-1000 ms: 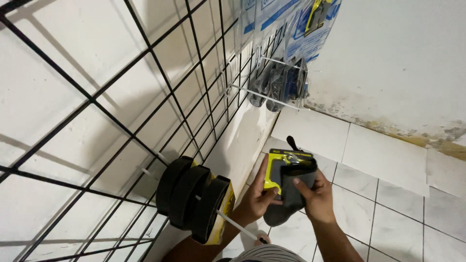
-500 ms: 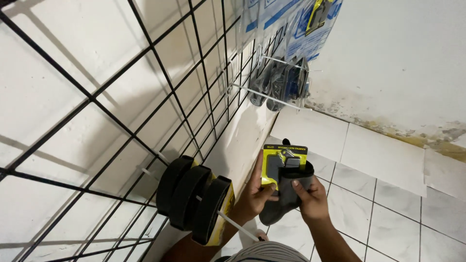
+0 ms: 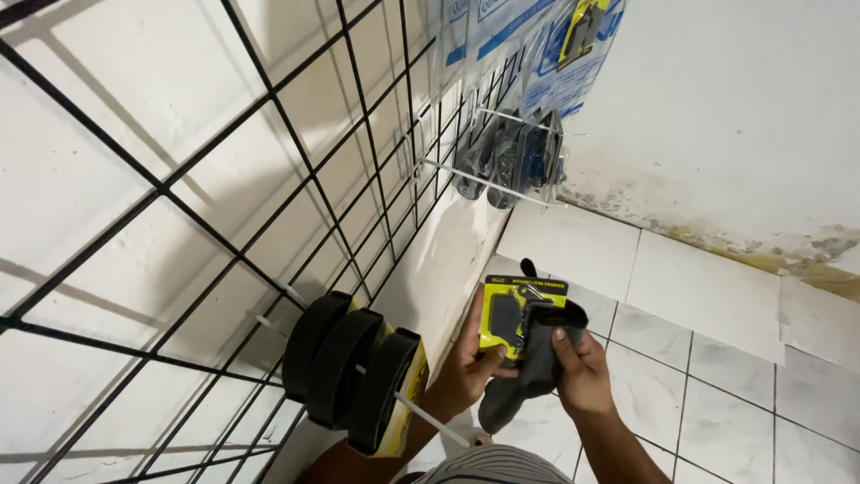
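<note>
Packaging of yellow card point(image 3: 520, 309) is being held low at centre, closed in the left hand point(image 3: 470, 354), while a dark grey cloth point(image 3: 537, 358) is being gripped against it by the right hand point(image 3: 582, 367). Round black packs point(image 3: 354, 372) are being carried on a white peg point(image 3: 430, 421) just left, jutting from the black wire grid point(image 3: 269, 179); open tiled floor point(image 3: 717, 376) is being left at right.
</note>
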